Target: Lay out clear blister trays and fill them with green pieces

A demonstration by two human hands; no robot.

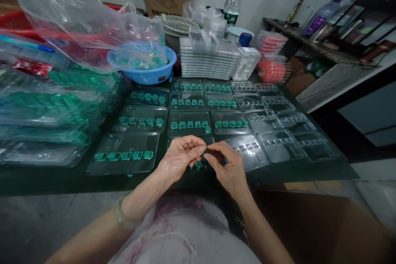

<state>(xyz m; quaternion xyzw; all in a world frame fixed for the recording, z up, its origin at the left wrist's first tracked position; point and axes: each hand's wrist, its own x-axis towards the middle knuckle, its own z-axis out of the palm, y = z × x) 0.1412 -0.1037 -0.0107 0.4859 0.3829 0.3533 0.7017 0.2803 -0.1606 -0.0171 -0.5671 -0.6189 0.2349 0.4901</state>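
Observation:
Above the front row of clear plastic trays, my left hand is closed, its thumb and forefinger pinched together. My right hand meets it there, fingers curled and forefinger tip against the left fingertips. Whatever sits between them is too small and covered to make out. Just below the fingers lie some green translucent pieces. To the left, a clear tray holds a row of green translucent cubes. Partly hidden behind my hands is another tray. A clear tray without green pieces lies beside my right hand.
More trays with green cubes stretch backward in rows. Stacked filled trays stand at left, near a blue basin of green pieces. Behind are stacked clear trays, a bottle and orange-red packs.

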